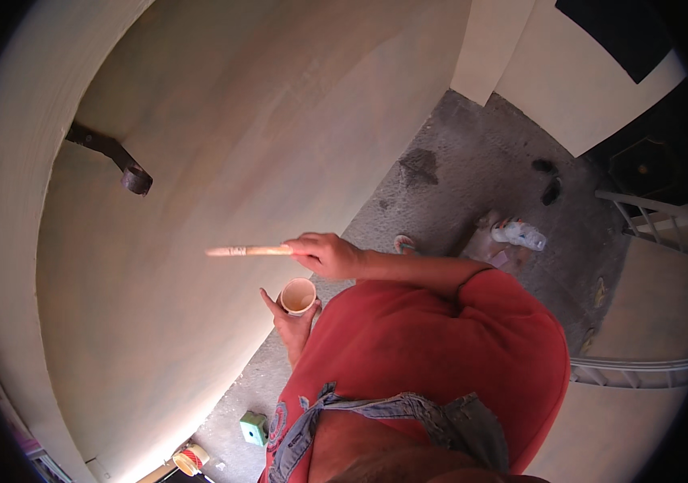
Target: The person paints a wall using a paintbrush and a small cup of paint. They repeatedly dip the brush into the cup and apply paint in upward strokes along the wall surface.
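My right hand (324, 256) is closed round the wooden handle of a paintbrush (235, 251), held level with its pale-coated bristles to the left, in front of a beige wall (159, 322). Lower down, my left hand (292, 324) grips a small cup (298, 295) with pale paint inside, upright with its open top facing me. I cannot make out whether the bristles touch the wall.
A dark metal bracket (115, 157) juts from the wall. On the grey floor (416, 193) are white bundled items (517, 234), a green step stool (253, 428) and a bucket (189, 460). Railings (634, 369) run along the right.
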Available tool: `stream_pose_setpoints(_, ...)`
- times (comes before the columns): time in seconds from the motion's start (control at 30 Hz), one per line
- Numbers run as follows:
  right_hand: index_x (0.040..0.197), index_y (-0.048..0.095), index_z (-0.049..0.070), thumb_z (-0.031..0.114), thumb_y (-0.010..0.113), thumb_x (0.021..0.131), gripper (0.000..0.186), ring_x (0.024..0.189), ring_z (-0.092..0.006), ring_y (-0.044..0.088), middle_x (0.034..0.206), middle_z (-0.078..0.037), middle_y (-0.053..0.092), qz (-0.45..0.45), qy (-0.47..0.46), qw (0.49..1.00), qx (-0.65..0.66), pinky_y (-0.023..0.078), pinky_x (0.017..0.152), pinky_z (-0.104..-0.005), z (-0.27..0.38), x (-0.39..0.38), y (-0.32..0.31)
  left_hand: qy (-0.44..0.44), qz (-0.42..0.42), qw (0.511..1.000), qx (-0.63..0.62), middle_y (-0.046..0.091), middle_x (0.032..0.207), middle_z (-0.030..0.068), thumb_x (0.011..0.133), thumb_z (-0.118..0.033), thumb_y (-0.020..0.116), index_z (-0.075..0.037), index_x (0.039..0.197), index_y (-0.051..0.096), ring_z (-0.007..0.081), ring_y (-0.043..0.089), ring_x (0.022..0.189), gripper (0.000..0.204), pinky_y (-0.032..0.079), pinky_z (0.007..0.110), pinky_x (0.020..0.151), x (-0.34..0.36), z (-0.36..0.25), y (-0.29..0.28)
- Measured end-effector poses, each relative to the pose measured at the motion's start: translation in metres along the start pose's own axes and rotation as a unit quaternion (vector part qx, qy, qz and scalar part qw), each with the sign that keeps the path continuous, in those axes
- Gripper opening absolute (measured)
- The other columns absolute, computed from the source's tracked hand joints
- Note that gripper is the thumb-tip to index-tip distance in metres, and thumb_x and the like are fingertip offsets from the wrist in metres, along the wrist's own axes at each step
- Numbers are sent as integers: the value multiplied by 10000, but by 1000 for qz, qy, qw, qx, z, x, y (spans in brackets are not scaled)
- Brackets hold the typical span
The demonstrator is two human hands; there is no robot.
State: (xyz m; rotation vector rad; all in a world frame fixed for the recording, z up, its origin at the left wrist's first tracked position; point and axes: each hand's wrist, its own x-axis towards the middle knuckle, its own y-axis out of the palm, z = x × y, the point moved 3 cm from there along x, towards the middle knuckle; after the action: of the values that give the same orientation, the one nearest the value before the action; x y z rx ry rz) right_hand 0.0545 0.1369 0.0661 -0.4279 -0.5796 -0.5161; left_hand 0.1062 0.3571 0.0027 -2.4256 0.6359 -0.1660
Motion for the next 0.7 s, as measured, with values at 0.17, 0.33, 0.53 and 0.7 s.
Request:
stream_pose_setpoints(0.17,1076,708,31,99,751,879,213,757,-300,684,900,-146,715,-54,62,997,-6,539,641,-372,-29,47,-43,-20,-20,999,-31,677,1229,191,672,-165,931,-35,1613,25,333,673,1139,1313,513,432,998,-11,-1,8)
stream_pose_setpoints(0.33,937,689,40,201,709,890,168,750,-326,680,843,-127,701,28,17,986,-165,549,670,-424,-39,74,-59,-36,-22,997,-58,685,1212,181,697,-115,891,-29,1613,26,313,680,1125,1263,516,413,997,-14,-10,14)
stream_pose_setpoints(0.53,910,664,77,223,695,910,149,731,-306,684,798,-95,667,110,-19,968,-224,545,629,-425,-35,89,-39,-63,-7,996,-60,669,1249,214,660,-163,926,-33,1615,18,357,657,1168,1325,506,435,1013,-3,-28,25)
stream_pose_setpoints(0.7,949,715,100,250,706,904,156,711,-297,691,805,-84,687,77,-15,969,-235,555,607,-421,-21,90,-37,-71,-12,996,-55,668,1251,223,660,-173,928,-31,1614,28,367,654,1172,1319,501,444,1021,-4,-46,30)
